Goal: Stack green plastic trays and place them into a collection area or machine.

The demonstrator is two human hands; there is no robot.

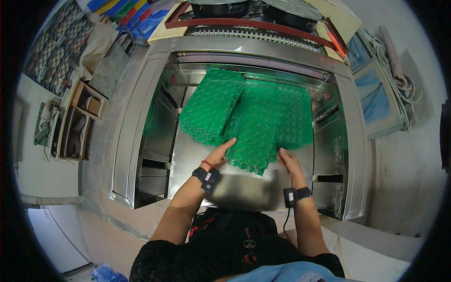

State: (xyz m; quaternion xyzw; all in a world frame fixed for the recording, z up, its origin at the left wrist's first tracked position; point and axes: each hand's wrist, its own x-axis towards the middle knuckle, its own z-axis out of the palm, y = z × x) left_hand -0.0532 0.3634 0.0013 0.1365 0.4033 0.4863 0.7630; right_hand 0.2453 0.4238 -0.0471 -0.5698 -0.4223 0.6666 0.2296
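Note:
Folded green lace fabric (256, 127) lies on the flat metal bed of a steel machine, its scalloped lower end hanging nearest me. My left hand (219, 156) grips the left edge of this middle piece, thumb on top and fingers partly hidden beneath. At its right edge, my right hand (291, 165) pinches the lace near the lower corner, the fingertips partly covered. Another folded stack of green lace (209, 105) rests slanted to the left, touching the middle piece. A further lace section (295, 117) spreads on the right. Both wrists wear black strapped devices.
The steel frame (126, 141) walls the bed on left and right, with slotted sides. Round fans (293, 11) and a red-brown bar sit beyond the far edge. A wooden box (89, 101) hangs at left; blue framed panels (376, 89) lean at right.

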